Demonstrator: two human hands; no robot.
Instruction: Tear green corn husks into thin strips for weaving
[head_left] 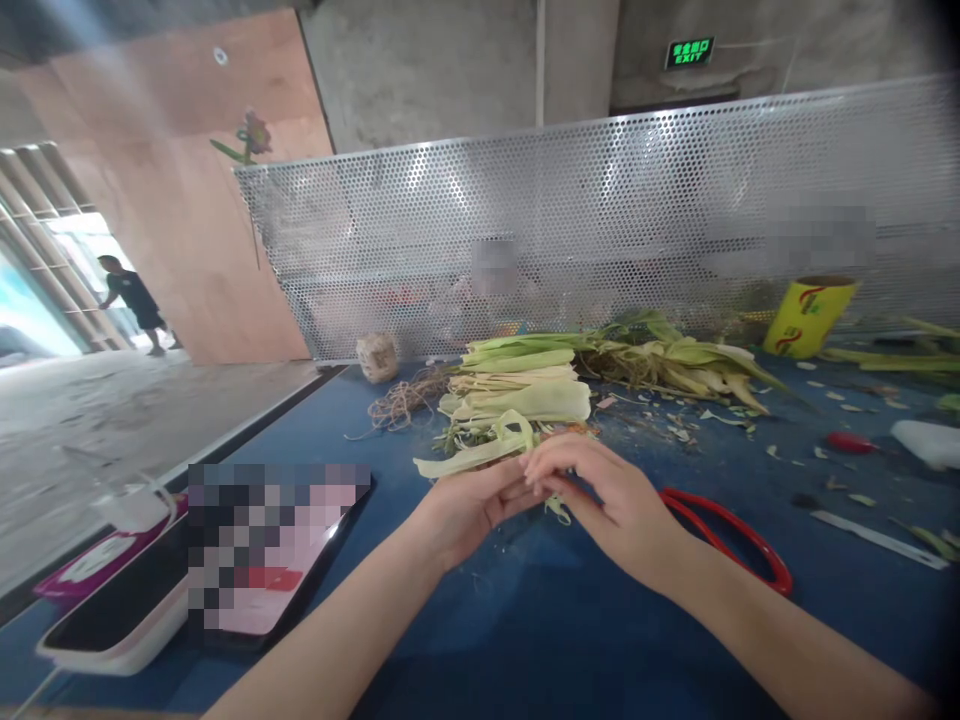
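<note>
Over the near middle of the blue table, my left hand [474,510] and my right hand [611,500] meet fingertip to fingertip. A pale green strip of corn husk [469,460] curls into a loop above the fingers. Both hands are closed on its lower end, though the exact grip is hidden between them. Just beyond lies a stack of flattened husks [517,398], cream and light green. Red-handled scissors [739,535] lie beside my right forearm; the forearm covers part of them.
Brown twine [409,400] and a whitish roll [376,357] lie at the back left. A phone [315,560] and a white-edged device [120,620] are at left. Leafy husks [675,365], a yellow roll [810,318] and a thin blade [881,540] are right. A perforated metal screen [585,220] stands behind.
</note>
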